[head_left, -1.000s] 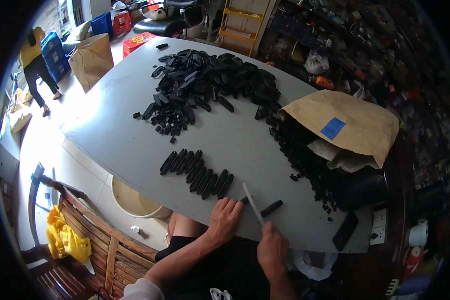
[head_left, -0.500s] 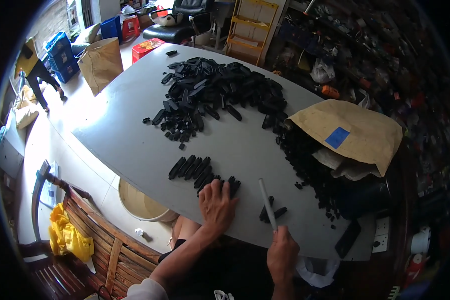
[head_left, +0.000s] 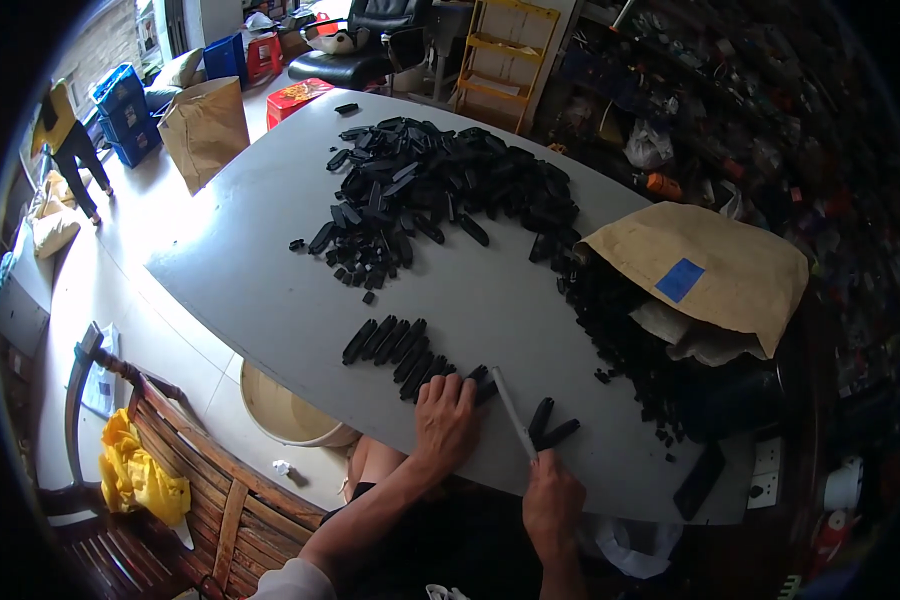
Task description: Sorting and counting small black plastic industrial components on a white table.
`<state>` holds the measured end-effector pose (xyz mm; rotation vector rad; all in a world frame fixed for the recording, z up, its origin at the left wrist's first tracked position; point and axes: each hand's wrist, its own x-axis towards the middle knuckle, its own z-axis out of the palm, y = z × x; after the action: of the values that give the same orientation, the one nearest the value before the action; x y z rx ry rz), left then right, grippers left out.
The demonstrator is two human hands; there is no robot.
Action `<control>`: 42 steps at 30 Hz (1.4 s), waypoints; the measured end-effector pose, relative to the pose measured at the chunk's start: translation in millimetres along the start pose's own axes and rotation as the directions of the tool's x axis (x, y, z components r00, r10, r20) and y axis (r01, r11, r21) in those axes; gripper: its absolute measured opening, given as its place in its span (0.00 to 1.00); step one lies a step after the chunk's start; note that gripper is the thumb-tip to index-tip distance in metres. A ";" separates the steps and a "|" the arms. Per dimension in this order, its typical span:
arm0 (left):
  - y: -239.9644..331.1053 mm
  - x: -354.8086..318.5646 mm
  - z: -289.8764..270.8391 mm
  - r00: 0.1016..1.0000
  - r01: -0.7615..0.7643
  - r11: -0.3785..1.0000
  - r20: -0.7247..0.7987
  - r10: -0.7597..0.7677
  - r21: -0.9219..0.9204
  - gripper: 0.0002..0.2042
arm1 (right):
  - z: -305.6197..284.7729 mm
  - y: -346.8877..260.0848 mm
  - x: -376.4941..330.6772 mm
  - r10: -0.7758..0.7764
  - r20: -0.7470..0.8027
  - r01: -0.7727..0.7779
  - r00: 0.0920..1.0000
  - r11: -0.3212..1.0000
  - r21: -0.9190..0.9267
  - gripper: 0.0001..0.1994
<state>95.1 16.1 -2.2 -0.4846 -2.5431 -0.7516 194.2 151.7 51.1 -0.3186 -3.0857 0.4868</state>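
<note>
My left hand (head_left: 445,420) lies over the near end of a staggered row of black plastic pieces (head_left: 382,340). Its fingers are bent close together onto the pieces, and the thumb is hidden. A slim grey stick (head_left: 513,408) is gripped near its lower end by my right hand (head_left: 552,495). The stick slants up and left, its tip beside the last black piece (head_left: 482,382) by my left fingers. Two loose black pieces (head_left: 550,428) lie just right of the stick, forming a V.
A large heap of black pieces (head_left: 440,180) covers the far part of the grey table (head_left: 250,230). A paper sack (head_left: 710,265) lies at the right, small black parts spilling beside it. A dark flat object (head_left: 698,480) sits near the right edge. Below stands a bucket (head_left: 285,405).
My right hand has moved left, bringing the stick's tip over to the row's end. My left hand has shifted slightly right and stays on the pieces. The whole view has shifted a little.
</note>
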 end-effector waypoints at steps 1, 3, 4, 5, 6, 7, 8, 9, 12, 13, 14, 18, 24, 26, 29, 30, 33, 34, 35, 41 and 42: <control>0.7 2.0 -1.7 1.000 -0.001 1.000 0.001 0.001 0.000 0.14 | 0.3 0.0 0.5 0.024 0.013 -0.024 1.000 1.000 -0.007 0.06; 5.2 5.4 -8.2 0.996 0.003 1.000 -0.090 -0.003 -0.005 0.16 | 0.0 1.9 1.2 0.005 -0.004 -0.005 1.000 1.000 -0.012 0.06; 6.5 4.9 -9.7 0.996 0.002 1.000 -0.089 -0.002 -0.007 0.16 | -0.2 2.9 1.5 -0.014 -0.020 0.014 1.000 1.000 -0.018 0.06; 7.8 3.2 -10.7 0.995 0.003 1.000 -0.095 -0.003 0.006 0.16 | -1.0 2.2 1.9 -0.011 -0.021 0.011 1.000 1.000 -0.019 0.06; 7.9 0.7 -11.9 0.995 0.007 1.000 -0.103 -0.005 0.023 0.16 | -2.4 -0.7 2.4 0.017 0.005 -0.017 1.000 1.000 -0.024 0.06; 7.8 -2.1 -10.3 0.995 0.008 1.000 -0.102 -0.006 0.024 0.16 | -2.9 -2.5 2.7 0.046 0.031 -0.045 0.998 0.999 -0.031 0.06; 7.4 -5.5 -6.9 0.999 0.024 0.999 -0.045 -0.023 0.025 0.15 | -2.4 -2.1 2.5 0.045 0.032 -0.044 0.998 0.999 -0.030 0.06; 7.1 -7.9 -4.0 0.999 0.040 0.999 0.010 -0.040 0.025 0.15 | -2.0 -0.8 2.2 0.031 0.015 -0.030 0.999 0.999 -0.026 0.06; 6.1 -11.6 0.3 1.000 -0.027 0.998 0.005 0.027 0.057 0.11 | -1.3 -0.9 0.9 0.044 0.023 -0.043 0.999 0.998 -0.036 0.06; 7.4 -13.1 1.1 1.000 -0.027 0.998 0.006 0.026 0.056 0.11 | -1.1 -1.2 0.4 0.073 0.047 -0.070 0.996 0.996 -0.050 0.06; 9.4 -14.7 2.1 0.998 -0.059 0.998 -0.013 0.059 0.005 0.08 | -2.3 -1.4 -0.1 0.074 0.048 -0.072 0.996 0.996 -0.051 0.06; 8.7 -17.0 4.3 0.996 -0.085 0.995 -0.027 0.083 -0.059 0.05 | -15.1 -11.9 -6.1 0.133 0.008 -0.134 0.991 0.991 0.018 0.06; 9.3 -15.2 6.6 0.995 -0.095 0.993 -0.025 0.093 -0.075 0.05 | -4.4 -2.8 -4.2 0.037 0.024 -0.033 0.999 0.991 -0.130 0.04; 10.3 -11.6 6.8 0.995 -0.103 0.991 -0.024 0.101 -0.083 0.04 | -6.7 1.4 -0.2 0.067 0.101 -0.052 0.993 0.988 -0.147 0.04; 9.5 -15.4 6.6 0.995 -0.098 0.992 -0.008 0.098 -0.077 0.04 | -21.0 -4.3 0.6 0.194 -0.018 -0.195 0.981 0.980 -0.033 0.05; 9.4 -15.7 7.0 0.996 -0.089 0.994 -0.008 0.088 -0.065 0.05 | -24.4 -4.5 -0.1 0.191 -0.020 -0.191 0.981 0.981 -0.034 0.05; 21.4 -17.0 13.5 0.984 -0.156 0.986 0.076 0.161 -0.063 0.07 | -32.0 -5.1 -0.9 0.174 -0.070 -0.174 0.982 0.985 0.005 0.03; 25.8 -14.5 12.7 0.985 -0.153 0.987 0.073 0.157 -0.053 0.07 | -33.5 -7.4 -1.6 0.226 -0.049 -0.225 0.973 0.974 0.019 0.03; 30.6 -11.6 10.3 0.987 -0.152 0.982 0.039 0.157 -0.112 0.10 | -33.9 -9.5 -1.7 0.275 -0.026 -0.274 0.961 0.961 0.034 0.03; 7.6 11.6 -2.8 0.996 0.046 0.983 -0.078 -0.033 0.179 0.12 | -26.7 -5.4 -8.3 0.237 -0.035 -0.236 0.971 0.971 0.037 0.04; 0.9 12.6 -0.5 0.997 0.034 0.984 -0.074 -0.021 0.174 0.11 | -25.6 -6.2 -7.2 0.234 -0.036 -0.233 0.972 0.972 0.041 0.04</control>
<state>85.1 19.0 4.9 -0.3583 -2.5236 -0.5382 200.8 152.3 77.6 -0.6872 -3.0100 0.5316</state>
